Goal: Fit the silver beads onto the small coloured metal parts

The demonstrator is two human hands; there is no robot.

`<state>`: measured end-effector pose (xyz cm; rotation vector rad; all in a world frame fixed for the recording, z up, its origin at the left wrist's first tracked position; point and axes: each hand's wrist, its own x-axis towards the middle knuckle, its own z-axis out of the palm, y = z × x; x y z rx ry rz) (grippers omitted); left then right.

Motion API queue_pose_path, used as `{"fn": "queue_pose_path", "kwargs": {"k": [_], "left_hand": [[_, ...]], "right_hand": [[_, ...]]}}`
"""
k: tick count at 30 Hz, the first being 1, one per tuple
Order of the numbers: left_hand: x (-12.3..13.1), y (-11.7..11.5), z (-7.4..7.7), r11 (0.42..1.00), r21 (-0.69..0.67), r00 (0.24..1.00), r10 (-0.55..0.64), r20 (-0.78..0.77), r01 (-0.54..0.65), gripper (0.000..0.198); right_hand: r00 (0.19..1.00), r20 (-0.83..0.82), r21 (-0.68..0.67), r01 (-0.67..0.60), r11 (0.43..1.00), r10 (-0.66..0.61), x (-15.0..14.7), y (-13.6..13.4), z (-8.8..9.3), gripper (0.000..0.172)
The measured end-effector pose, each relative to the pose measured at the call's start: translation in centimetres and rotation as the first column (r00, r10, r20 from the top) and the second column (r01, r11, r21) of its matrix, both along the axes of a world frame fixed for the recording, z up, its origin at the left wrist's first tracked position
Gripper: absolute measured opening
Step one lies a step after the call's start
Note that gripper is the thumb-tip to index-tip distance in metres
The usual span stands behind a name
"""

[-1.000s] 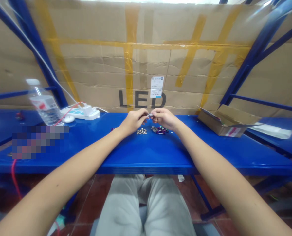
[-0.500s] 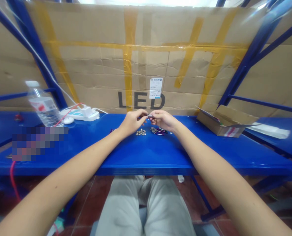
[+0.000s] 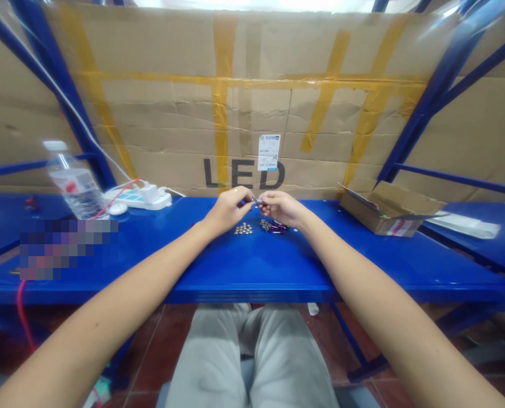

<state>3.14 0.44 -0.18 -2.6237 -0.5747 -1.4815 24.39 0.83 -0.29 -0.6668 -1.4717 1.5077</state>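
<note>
Both hands meet above the blue table (image 3: 252,266), fingertips almost touching. My right hand (image 3: 281,207) is closed in a pinch on a small grey metallic piece (image 3: 259,202) whose kind is too small to tell. From the other side, the thumb and fingers of my left hand (image 3: 231,208) are pinched together at that piece's left end; whatever lies between them is hidden. Below the hands lies a group of small round brass-coloured parts (image 3: 243,229). Beside it, to the right, is a pile of small purple and silver metal parts (image 3: 273,226).
An open cardboard box (image 3: 388,209) stands at the right. On the left are a water bottle (image 3: 76,184), a white power strip (image 3: 140,196) with cables and a blurred-out item (image 3: 65,249). A large cardboard sheet marked LED (image 3: 171,130) rises behind the table between blue posts.
My left fingers have shifted slightly left, and a little more of the small grey piece shows between the hands. The parts on the table lie as before.
</note>
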Motion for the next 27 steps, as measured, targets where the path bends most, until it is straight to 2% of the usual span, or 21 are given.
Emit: {"fn": "queue_pose_path", "kwargs": {"k": [8, 15, 27], "left_hand": [[-0.01, 0.13, -0.01, 0.997, 0.078, 0.999, -0.001, -0.039, 0.004, 0.004], [0.38, -0.23, -0.10, 1.000, 0.012, 1.000, -0.014, -0.004, 0.014, 0.009], [0.55, -0.51, -0.01, 1.000, -0.003, 0.999, -0.031, -0.043, 0.031, 0.009]], "right_hand": [[0.998, 0.006, -0.021, -0.055, 0.998, 0.055, 0.07, -0.04, -0.18, 0.008], [0.992, 0.013, -0.004, -0.129, 0.992, 0.129, -0.20, -0.31, -0.34, 0.008], [0.992, -0.023, -0.017, -0.128, 0.992, 0.128, -0.23, -0.25, -0.39, 0.011]]}}
